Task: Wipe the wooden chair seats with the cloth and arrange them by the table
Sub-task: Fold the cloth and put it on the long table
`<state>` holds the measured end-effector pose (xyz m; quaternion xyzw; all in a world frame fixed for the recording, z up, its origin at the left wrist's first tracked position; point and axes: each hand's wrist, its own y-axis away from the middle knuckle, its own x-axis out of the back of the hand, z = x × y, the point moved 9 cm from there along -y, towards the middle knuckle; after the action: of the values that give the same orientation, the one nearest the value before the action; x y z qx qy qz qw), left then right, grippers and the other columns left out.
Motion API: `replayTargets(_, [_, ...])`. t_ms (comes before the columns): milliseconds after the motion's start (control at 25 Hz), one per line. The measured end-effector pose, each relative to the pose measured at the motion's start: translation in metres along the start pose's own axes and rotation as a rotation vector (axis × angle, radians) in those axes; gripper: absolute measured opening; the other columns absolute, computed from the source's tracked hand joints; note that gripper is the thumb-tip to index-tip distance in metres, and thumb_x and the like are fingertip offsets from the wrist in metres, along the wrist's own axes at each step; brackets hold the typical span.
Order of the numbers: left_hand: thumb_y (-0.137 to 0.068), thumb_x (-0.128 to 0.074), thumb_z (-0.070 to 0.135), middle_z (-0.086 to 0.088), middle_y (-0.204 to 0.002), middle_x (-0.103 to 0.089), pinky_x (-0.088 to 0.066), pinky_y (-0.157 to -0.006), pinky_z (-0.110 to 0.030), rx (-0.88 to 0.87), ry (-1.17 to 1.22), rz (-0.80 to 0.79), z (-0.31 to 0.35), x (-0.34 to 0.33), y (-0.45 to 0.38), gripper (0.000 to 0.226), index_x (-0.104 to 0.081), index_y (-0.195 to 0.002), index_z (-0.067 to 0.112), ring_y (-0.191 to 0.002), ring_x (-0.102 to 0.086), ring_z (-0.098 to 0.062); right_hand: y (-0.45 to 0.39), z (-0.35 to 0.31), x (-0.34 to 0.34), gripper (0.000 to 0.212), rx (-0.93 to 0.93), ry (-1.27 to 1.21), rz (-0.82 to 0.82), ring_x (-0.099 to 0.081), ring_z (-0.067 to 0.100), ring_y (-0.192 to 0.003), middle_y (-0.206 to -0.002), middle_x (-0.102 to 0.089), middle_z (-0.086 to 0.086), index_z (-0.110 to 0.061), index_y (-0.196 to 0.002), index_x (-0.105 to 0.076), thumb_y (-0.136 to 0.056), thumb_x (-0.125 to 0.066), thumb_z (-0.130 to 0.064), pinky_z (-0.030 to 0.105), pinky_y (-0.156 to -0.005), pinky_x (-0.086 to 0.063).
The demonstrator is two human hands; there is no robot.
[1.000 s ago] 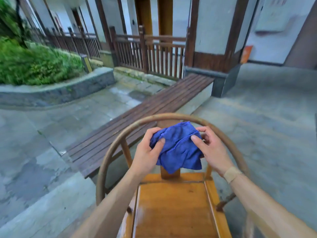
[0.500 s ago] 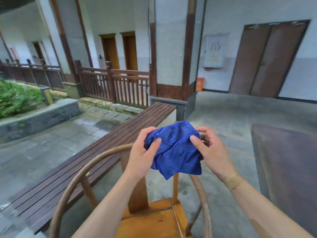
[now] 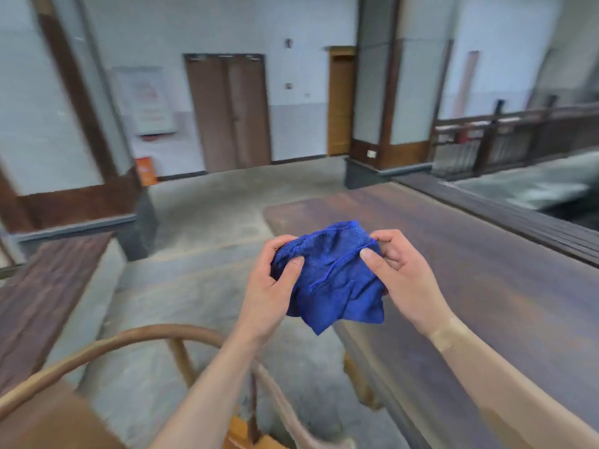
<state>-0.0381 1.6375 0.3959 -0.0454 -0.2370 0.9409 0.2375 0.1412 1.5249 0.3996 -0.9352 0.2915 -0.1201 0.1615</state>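
Blue cloth (image 3: pixel 334 283) bunched between left hand (image 3: pixel 270 293) and right hand (image 3: pixel 400 273); both pinch it.

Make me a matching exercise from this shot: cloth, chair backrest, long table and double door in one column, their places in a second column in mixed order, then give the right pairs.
Column one:
1. blue cloth
2. curved chair backrest
3. long dark table
4. brown double door

Column two:
A. far wall, upper middle of the view
B. lower left, below the left arm
C. held between the left hand and the right hand
D. right side, stretching away from the person

Pairs: 1-C, 2-B, 3-D, 4-A
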Motion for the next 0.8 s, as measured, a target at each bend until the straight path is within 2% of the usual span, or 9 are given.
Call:
replayTargets(80, [-0.097,-0.059,0.006,0.017,-0.105,-0.068,-0.050,-0.088,-0.020,-0.008,0.056,-0.162,0.002,-0.058,0.007,0.032,-0.060,-0.107,0.036,-0.101,-0.064,-0.008,0.036,-0.002,0.057,0.021,-0.034,0.050,0.156,-0.063,0.013,-0.075,-0.095,-0.072,0.000,-0.039,-0.093,-0.061,-0.096,-0.063,-0.018,0.024,-0.064,-0.048])
replayTargets(200, [-0.096,-0.060,0.003,0.019,-0.105,-0.068,-0.046,-0.087,-0.015,-0.043,0.154,-0.380,0.022,-0.148,0.036,0.028,-0.060,-0.109,0.028,-0.102,-0.063,-0.005,0.107,-0.017,0.141,0.016,-0.085,0.160,0.380,-0.064,0.021,-0.078,-0.096,-0.069,0.011,-0.035,-0.097,-0.060,-0.096,-0.064,-0.019,0.035,-0.063,-0.050])
replayTargets(400, [-0.095,-0.060,0.007,0.021,-0.102,-0.069,-0.048,-0.082,-0.013,-0.072,0.339,-0.759,0.082,-0.296,0.126,0.023,-0.060,-0.110,0.025,-0.097,-0.064,-0.002,0.259,-0.070,0.258,0.013,-0.123,0.321,0.764,-0.063,0.018,-0.069,-0.083,-0.064,0.008,-0.029,-0.102,-0.060,-0.096,-0.064,-0.018,0.041,-0.058,-0.050])
replayTargets(520, [-0.096,-0.058,-0.001,0.025,-0.097,-0.069,-0.047,-0.079,-0.011,-0.076,0.447,-0.923,0.126,-0.365,0.199,0.026,-0.059,-0.111,0.020,-0.093,-0.064,0.003,0.355,-0.104,0.305,0.013,-0.139,0.401,0.946,-0.063,0.020,-0.071,-0.087,-0.066,0.010,-0.030,-0.103,-0.061,-0.096,-0.065,-0.020,0.041,-0.058,-0.051])
replayTargets(600, [-0.095,-0.058,-0.003,0.026,-0.094,-0.069,-0.046,-0.078,-0.009,-0.099,0.497,-1.023,0.158,-0.403,0.257,0.026,-0.059,-0.110,0.018,-0.091,-0.064,0.006,0.427,-0.130,0.328,0.012,-0.150,0.450,1.065,-0.061,0.019,-0.070,-0.082,-0.065,0.003,-0.030,-0.102,-0.062,-0.096,-0.065,-0.021,0.037,-0.057,-0.051])
replayTargets(680, [-0.094,-0.059,-0.003,0.020,-0.094,-0.070,-0.047,-0.078,-0.009,-0.097,0.560,-1.119,0.191,-0.434,0.316,0.026,-0.060,-0.110,0.017,-0.090,-0.064,0.006,0.497,-0.158,0.343,0.011,-0.155,0.509,1.175,-0.059,0.016,-0.068,-0.078,-0.062,-0.004,-0.031,-0.100,-0.063,-0.095,-0.066,-0.022,0.036,-0.056,-0.049])
replayTargets(800, [-0.095,-0.061,0.002,0.017,-0.095,-0.071,-0.049,-0.077,-0.012,-0.062,0.643,-1.260,0.234,-0.470,0.405,0.027,-0.060,-0.107,0.026,-0.091,-0.065,0.002,0.595,-0.195,0.355,0.010,-0.178,0.587,1.330,-0.058,0.018,-0.070,-0.084,-0.062,0.002,-0.032,-0.100,-0.063,-0.095,-0.066,-0.025,0.039,-0.057,-0.050])
